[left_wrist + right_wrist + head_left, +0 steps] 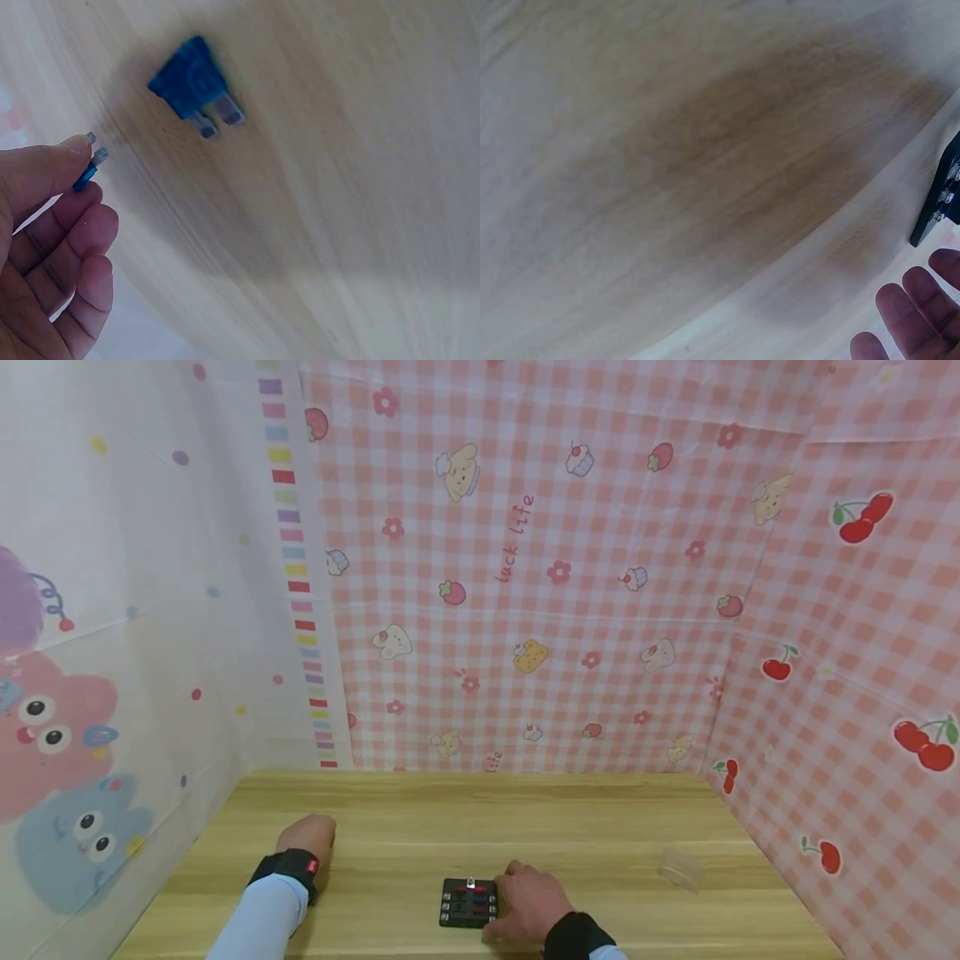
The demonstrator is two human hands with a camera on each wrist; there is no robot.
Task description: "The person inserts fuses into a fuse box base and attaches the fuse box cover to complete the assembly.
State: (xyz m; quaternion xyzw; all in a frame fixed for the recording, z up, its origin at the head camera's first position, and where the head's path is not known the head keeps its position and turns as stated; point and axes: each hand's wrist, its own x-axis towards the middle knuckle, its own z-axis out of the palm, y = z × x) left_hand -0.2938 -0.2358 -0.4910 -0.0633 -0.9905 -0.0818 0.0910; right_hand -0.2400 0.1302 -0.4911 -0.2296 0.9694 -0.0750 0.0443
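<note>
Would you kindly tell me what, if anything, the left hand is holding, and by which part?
The left hand pinches a fuse by its blue body; the metal prongs stick out.

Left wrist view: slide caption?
Left grip pinches one blue fuse; another blue fuse lies on the wood-grain tabletop.

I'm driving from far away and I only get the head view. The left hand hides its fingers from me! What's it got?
Observer: The left wrist view shows the left hand pinching a small blue fuse.
Operator: Ooh! Is anything lying on the table near it?
Observer: Yes, a second blue fuse lies on the wooden table.
Operator: Has that one got little legs?
Observer: It has two metal prongs sticking out of one side.
</note>
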